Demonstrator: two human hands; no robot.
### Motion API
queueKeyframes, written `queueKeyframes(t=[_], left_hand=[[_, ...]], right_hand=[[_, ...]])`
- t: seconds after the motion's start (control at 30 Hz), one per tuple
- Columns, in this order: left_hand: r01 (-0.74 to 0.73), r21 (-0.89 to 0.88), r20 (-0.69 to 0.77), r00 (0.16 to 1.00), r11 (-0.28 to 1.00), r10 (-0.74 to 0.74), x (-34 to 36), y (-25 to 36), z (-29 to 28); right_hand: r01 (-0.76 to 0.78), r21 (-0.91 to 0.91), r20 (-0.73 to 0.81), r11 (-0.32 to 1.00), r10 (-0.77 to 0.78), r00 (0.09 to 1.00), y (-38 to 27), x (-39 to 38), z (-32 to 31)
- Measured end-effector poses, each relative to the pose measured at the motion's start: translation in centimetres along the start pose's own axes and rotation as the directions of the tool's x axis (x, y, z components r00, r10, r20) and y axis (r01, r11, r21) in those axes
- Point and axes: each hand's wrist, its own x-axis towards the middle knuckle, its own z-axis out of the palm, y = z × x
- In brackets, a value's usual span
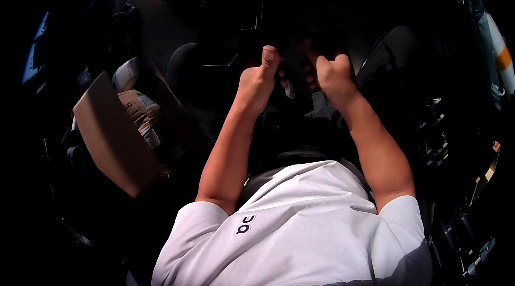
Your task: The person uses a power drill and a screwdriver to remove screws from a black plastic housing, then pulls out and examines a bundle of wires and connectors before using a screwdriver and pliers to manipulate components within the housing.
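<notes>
My left hand (258, 85) is raised in front of my body with its thumb pointing away from me. Its other fingers curl inward, mostly in deep shadow. A small pale grey piece (289, 89) shows beside those fingertips; its kind is unclear. To its right is my right hand (337, 79), knuckles up and fingers bent toward the left hand. Darkness hides most of its fingers and whatever they may hold. A grey, flat-looking thing (322, 104) lies below the right hand, and I cannot tell whether they touch.
On the left stands an open cardboard box (107, 130) with brown packages (139, 106) and a white rounded item (125, 74) beside its flap. A white tube with an orange band (502, 59) curves along the far right. Much of the surroundings is black with shadow.
</notes>
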Motion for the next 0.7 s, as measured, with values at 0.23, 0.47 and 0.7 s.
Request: queueKeyframes(t=[0.23, 0.47, 0.7], left_hand=[[-0.116, -0.162, -0.027, 0.993, 0.98, 0.113, -1.5, -0.4, -2.8], [-0.204, -0.219, -0.103, 0.977, 0.954, 0.186, -0.5, -1.4, -3.6], [-0.185, -0.375, 0.073, 0.971, 0.908, 0.228, 0.6, -2.3, -4.6]], right_hand=[[0.499, -0.1, 0.16, 0.861, -0.481, 0.862, -1.6, -2.2, -0.2], [0.614, -0.569, 0.506, 0.547, -0.356, 0.786, -5.4, -1.6, -4.4], [0.736, -0.674, 0.589, 0.064, -0.555, 0.588, -7.4, -0.2, -4.0]])
